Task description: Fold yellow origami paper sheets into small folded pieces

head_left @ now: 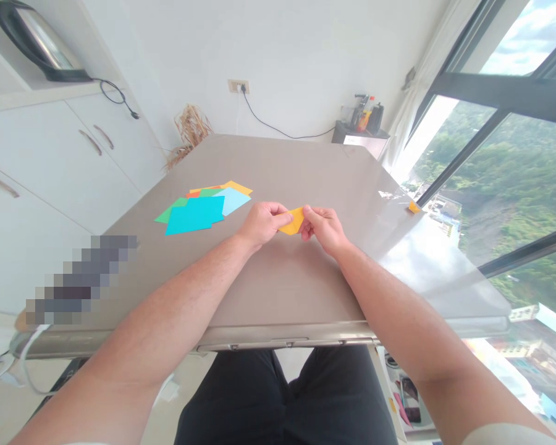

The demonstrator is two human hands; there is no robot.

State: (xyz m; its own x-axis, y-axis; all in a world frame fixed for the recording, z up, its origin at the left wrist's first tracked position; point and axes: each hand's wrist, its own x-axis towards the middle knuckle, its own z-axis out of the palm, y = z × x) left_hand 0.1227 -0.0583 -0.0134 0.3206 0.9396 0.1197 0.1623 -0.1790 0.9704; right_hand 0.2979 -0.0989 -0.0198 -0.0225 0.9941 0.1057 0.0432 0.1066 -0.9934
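Between my two hands is a small piece of folded yellow paper point(291, 223), held just above the table or against it; I cannot tell which. My left hand point(265, 222) pinches its left end, thumb on top. At the right end, my right hand point(323, 227) grips the upper corner between thumb and fingers, with the other fingers curled underneath. Left of my hands lies a loose pile of coloured paper sheets, with a turquoise sheet point(192, 215) in front and a pale blue sheet point(234, 201) beside it. Green, orange and yellow sheets show partly beneath them.
The grey-brown table point(287, 284) stretches from my lap towards the wall. A small orange-yellow paper piece point(414, 207) sits near its right edge by the window. A blurred-out object point(81, 278) lies at the left edge. White cabinets point(50, 167) stand on the left.
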